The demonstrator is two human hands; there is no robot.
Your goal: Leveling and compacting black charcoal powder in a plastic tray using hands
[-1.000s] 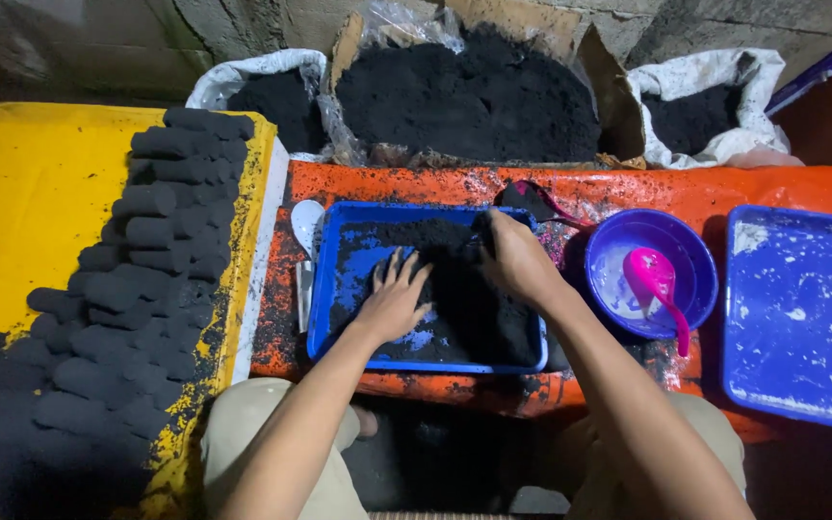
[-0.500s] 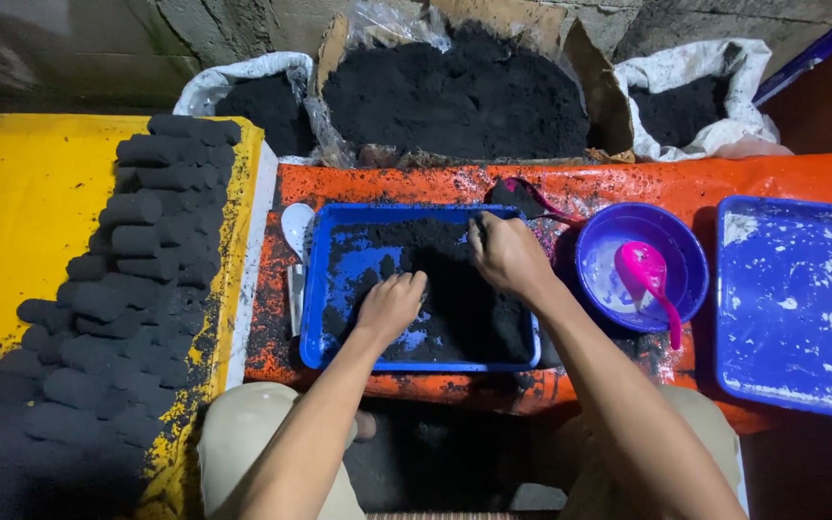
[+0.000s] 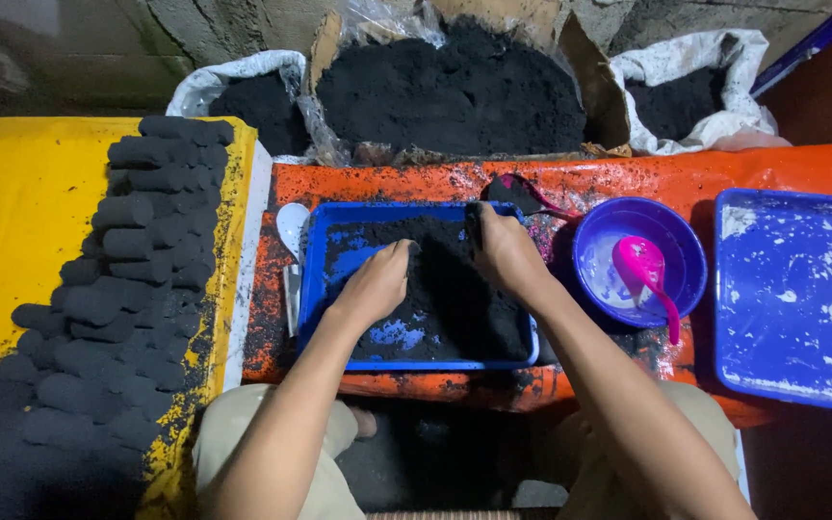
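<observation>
Your left hand (image 3: 375,284) and right hand (image 3: 500,252) are working, fingers curled and loosely gathering, in gritty black powder (image 3: 435,289) filling the blue tray (image 3: 315,289). Left of the tray, pressed black logs (image 3: 117,289) are lying in rows; beyond it, open sacks (image 3: 450,82) are heaped for easy reach.
</observation>
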